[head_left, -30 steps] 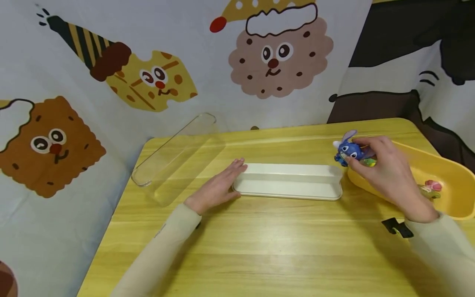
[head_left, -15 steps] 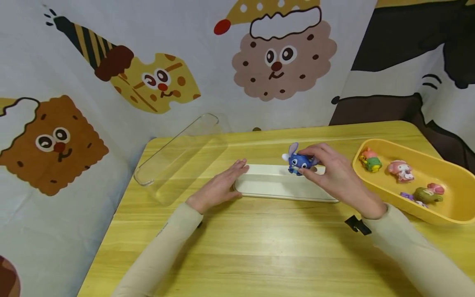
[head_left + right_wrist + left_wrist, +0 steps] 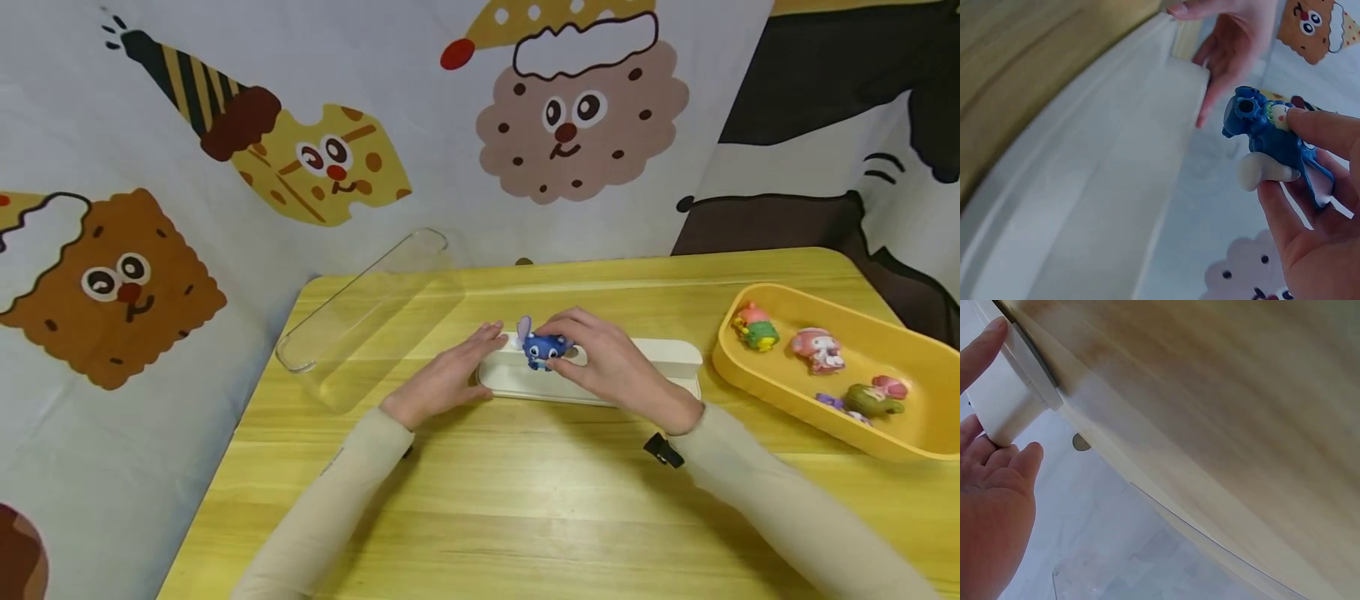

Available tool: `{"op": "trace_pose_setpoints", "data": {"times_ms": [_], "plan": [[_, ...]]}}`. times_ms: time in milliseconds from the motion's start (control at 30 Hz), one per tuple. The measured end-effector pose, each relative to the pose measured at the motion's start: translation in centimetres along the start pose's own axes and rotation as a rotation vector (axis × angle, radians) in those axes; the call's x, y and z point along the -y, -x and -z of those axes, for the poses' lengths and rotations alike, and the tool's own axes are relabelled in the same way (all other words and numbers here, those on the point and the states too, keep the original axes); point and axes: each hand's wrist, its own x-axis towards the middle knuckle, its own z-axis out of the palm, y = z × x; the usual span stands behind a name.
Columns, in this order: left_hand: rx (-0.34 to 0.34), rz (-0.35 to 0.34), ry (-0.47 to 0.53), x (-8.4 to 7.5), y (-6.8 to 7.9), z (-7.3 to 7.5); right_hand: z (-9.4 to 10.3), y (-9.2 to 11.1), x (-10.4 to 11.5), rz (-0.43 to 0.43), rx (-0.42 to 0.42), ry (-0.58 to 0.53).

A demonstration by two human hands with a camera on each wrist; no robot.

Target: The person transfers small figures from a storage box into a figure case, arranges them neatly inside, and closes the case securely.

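Observation:
My right hand [image 3: 607, 358] pinches a blue Stitch figurine [image 3: 543, 350] between thumb and fingers, close over the left part of a long white stepped display base [image 3: 671, 358]. The right wrist view shows the figurine [image 3: 1279, 140] from below, with a white rounded piece at one side. My left hand [image 3: 446, 375] grips the base's left end, thumb at the front corner and fingers at the back one. In the left wrist view that hand [image 3: 997, 481] spans the white end of the base [image 3: 1007, 400]. Part of the base is hidden behind the right hand.
A yellow tub [image 3: 817, 417] stands at the right with several small figurines, among them a pink-hooded one [image 3: 817, 348]. A clear plastic cover [image 3: 375, 317] lies slanted at the back left. Printed cloth [image 3: 442, 200] hangs behind the wooden table [image 3: 525, 500].
My right hand has carried the Stitch figurine left from beside the yellow tub to over the base's left part. The left hand has stayed at the base's left end.

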Motion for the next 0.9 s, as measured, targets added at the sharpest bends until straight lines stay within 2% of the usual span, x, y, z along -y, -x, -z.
{"op": "trace_pose_setpoints", "data": {"times_ms": [167, 300, 600, 900], "plan": [[0.003, 0.011, 0.012, 0.0, -0.2, 0.0, -1.3, -0.3, 0.0, -0.061, 0.079, -0.042], [0.001, 0.014, 0.017, 0.1, -0.3, -0.1, -2.3, -0.4, 0.0, -0.094, 0.134, -0.026], [0.000, 0.032, 0.025, 0.1, -0.4, -0.1, -4.3, -0.5, -0.5, -0.074, 0.184, 0.012], [-0.003, 0.044, 0.030, 0.0, -0.4, 0.0, -5.0, -0.8, -0.7, -0.050, 0.201, 0.084]]}}
